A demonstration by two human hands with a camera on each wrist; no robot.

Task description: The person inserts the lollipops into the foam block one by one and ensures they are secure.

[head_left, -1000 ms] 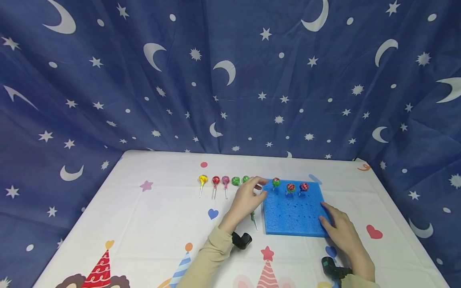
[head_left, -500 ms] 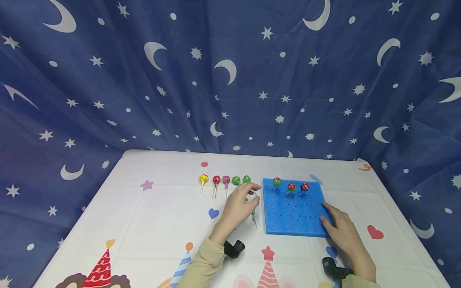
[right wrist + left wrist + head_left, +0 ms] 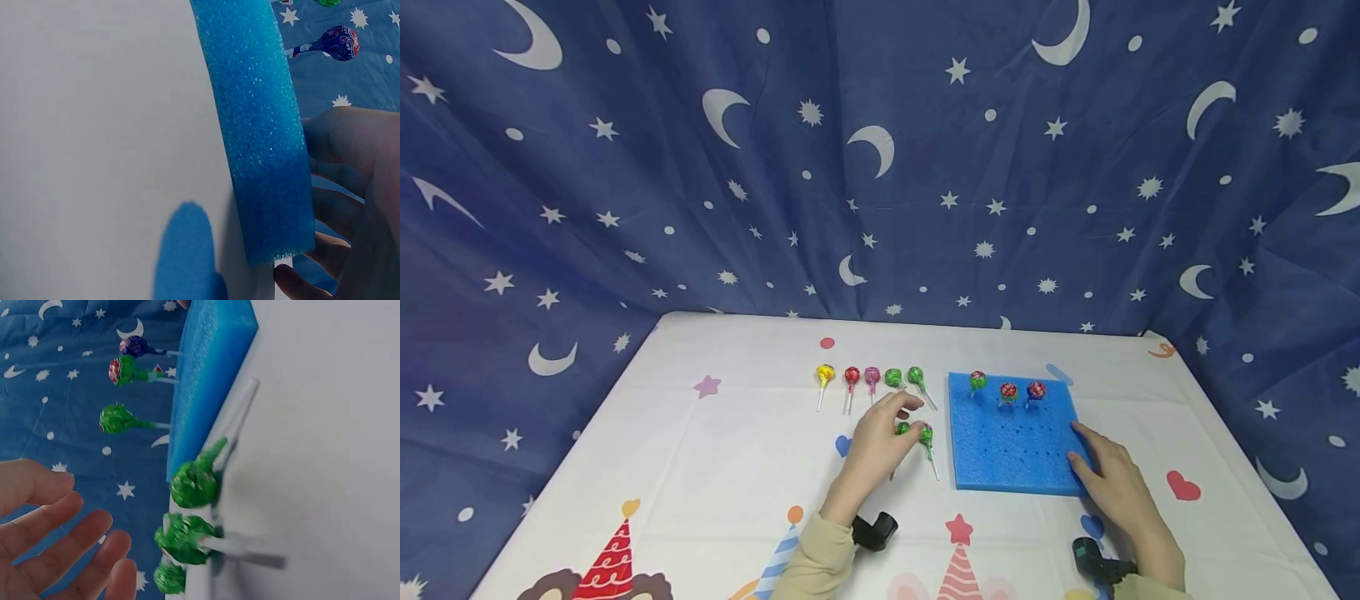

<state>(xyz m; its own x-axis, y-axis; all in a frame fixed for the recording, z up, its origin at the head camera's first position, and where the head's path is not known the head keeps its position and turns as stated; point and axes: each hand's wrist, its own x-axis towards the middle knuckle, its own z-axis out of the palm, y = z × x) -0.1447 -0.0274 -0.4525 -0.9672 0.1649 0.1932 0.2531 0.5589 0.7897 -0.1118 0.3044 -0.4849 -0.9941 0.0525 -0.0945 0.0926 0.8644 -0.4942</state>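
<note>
My left hand (image 3: pixel 872 442) is over the table, fingers loosely bent and holding nothing. Near its thumb lie two green lollipops (image 3: pixel 927 435), one partly hidden behind the hand. In the left wrist view, the fingers (image 3: pixel 94 544) are spread, apart from the green lollipops (image 3: pixel 195 484) on the cloth. A blue foam board (image 3: pixel 1015 458) with small holes lies to the right. Standing in its far part are a green lollipop (image 3: pixel 977 380), a red-and-green lollipop (image 3: pixel 1008 392) and a purple-and-red lollipop (image 3: pixel 1036 390). My right hand (image 3: pixel 1112 483) rests against the board's right edge, fingers relaxed.
Farther back, a row holds a yellow lollipop (image 3: pixel 825 372), a red lollipop (image 3: pixel 852 377), a pink lollipop (image 3: pixel 872 374) and two green lollipops (image 3: pixel 915 375). A white printed cloth (image 3: pixel 700 467) covers the table; a blue star-and-moon curtain (image 3: pixel 880 208) hangs behind it.
My left hand has drawn back from the board's left edge, moving left and nearer to me, which uncovers the green lollipops. The right hand and the board stay in place.
</note>
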